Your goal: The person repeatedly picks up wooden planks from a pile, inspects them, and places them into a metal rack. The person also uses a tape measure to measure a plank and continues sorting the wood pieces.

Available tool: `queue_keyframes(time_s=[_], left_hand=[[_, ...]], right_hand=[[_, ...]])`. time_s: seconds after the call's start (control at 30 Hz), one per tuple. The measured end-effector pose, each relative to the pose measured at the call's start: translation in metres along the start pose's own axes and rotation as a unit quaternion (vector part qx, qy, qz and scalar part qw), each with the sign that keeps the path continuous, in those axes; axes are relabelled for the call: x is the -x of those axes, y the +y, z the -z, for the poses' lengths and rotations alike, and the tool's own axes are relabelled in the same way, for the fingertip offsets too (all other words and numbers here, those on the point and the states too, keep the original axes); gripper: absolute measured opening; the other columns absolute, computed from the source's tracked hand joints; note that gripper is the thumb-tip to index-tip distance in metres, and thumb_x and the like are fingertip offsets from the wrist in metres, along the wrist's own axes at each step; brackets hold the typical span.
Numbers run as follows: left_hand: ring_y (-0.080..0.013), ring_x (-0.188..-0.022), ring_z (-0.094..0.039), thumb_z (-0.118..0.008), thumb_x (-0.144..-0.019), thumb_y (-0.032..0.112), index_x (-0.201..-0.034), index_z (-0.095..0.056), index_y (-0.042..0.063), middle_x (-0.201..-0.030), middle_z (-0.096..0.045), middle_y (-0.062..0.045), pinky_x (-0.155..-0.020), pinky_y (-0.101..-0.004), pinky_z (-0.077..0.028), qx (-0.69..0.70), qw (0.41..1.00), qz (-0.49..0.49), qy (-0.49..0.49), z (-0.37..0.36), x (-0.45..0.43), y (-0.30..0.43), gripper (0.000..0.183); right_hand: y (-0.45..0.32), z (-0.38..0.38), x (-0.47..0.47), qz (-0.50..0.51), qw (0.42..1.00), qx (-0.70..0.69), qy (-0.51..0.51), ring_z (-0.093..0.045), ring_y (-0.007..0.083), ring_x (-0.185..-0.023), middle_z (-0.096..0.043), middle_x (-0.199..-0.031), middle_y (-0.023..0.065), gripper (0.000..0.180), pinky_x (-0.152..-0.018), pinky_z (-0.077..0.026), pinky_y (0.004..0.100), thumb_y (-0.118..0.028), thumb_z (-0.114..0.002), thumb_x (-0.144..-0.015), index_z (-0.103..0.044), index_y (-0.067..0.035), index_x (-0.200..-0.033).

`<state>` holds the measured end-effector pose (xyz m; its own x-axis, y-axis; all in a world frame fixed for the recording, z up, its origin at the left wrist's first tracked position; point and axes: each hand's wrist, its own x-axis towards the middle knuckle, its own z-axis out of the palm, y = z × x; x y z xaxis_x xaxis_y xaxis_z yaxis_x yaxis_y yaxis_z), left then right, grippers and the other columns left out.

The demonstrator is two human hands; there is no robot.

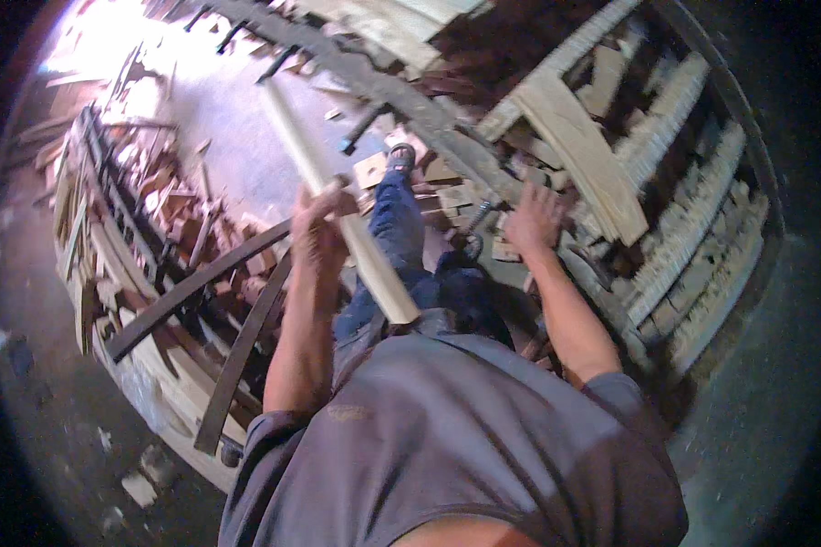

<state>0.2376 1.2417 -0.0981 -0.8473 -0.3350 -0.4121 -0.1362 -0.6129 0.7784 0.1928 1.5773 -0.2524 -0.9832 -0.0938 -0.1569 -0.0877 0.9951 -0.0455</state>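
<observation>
My left hand is closed around a long, pale strip of wood. The strip slants from the upper left down to my waist, its cut end near my belt. My right hand has its fingers spread at the near end of a long clamp rack beam, beside a threaded clamp screw. Whether it touches the beam is hard to tell. Several dark clamp arms stick out from the beam's left side. To the right of my right hand lies a wide pale board.
Wood offcuts are heaped at the left, with two dark bars slanting over them. Stacked wood pieces between rough pale beams fill the right. More boards lie at the top. My foot is beside scattered blocks.
</observation>
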Motion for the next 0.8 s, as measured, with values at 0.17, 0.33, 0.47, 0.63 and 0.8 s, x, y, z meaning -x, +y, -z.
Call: queue_keyframes(time_s=[0.17, 0.33, 0.47, 0.63, 0.8], left_hand=[[-0.0222, -0.08, -0.067, -0.068, -0.092, 0.019, -0.125, -0.054, 0.002, -0.097, -0.065, -0.01, -0.072, -0.0366, -0.058, 0.003, 0.998, 0.045, -0.039, -0.02, -0.016, -0.002, 0.039], [-0.0262, -0.102, -0.067, -0.055, -0.098, 0.007, -0.134, -0.049, 0.0, -0.115, -0.064, -0.013, -0.089, -0.038, -0.057, 0.062, 0.988, 0.117, -0.079, -0.021, -0.046, -0.005, 0.037], [-0.0281, -0.116, -0.062, -0.053, -0.094, -0.003, -0.14, -0.045, 0.0, -0.121, -0.062, -0.014, -0.096, -0.0414, -0.054, 0.121, 0.971, 0.109, -0.174, -0.012, -0.072, -0.008, 0.047], [-0.0275, -0.108, -0.063, -0.055, -0.09, -0.009, -0.145, -0.041, 0.001, -0.124, -0.06, -0.014, -0.098, -0.04, -0.053, 0.262, 0.942, 0.148, -0.148, -0.013, -0.096, -0.007, 0.058], [-0.0197, -0.095, -0.062, -0.066, -0.086, -0.007, -0.139, -0.045, 0.004, -0.106, -0.061, -0.007, -0.096, -0.0366, -0.049, 0.209, 0.952, 0.164, -0.151, -0.016, -0.119, 0.001, 0.058]], right_hand=[[-0.016, 0.035, -0.004, -0.02, 0.998, -0.048, -0.044, -0.048, 0.0442, -0.121, -0.049, -0.128, 0.0238, 0.084, -0.104, -0.037, 0.0563, -0.02, -0.075, -0.07, -0.038, -0.005, -0.143], [-0.017, 0.05, -0.01, -0.039, 0.978, -0.207, -0.006, -0.05, 0.042, -0.121, -0.056, -0.126, 0.0231, 0.066, -0.104, -0.038, 0.0523, -0.019, -0.075, -0.073, -0.05, -0.005, -0.133], [-0.092, 0.133, 0.002, -0.007, 0.893, -0.448, 0.044, -0.057, 0.0337, -0.116, -0.062, -0.124, 0.0195, 0.057, -0.102, -0.044, 0.0436, -0.024, -0.076, -0.081, -0.058, 0.0, -0.129], [-0.194, 0.18, 0.014, 0.047, 0.931, -0.336, -0.133, -0.045, 0.0349, -0.139, -0.045, -0.149, 0.0259, 0.084, -0.112, -0.038, 0.0436, -0.015, -0.077, -0.078, -0.037, 0.003, -0.149], [-0.178, 0.176, -0.011, 0.001, 0.742, -0.617, -0.261, -0.063, 0.0312, -0.103, -0.057, -0.126, 0.0228, 0.084, -0.091, -0.05, 0.0372, -0.012, -0.065, -0.073, -0.035, 0.004, -0.149]])
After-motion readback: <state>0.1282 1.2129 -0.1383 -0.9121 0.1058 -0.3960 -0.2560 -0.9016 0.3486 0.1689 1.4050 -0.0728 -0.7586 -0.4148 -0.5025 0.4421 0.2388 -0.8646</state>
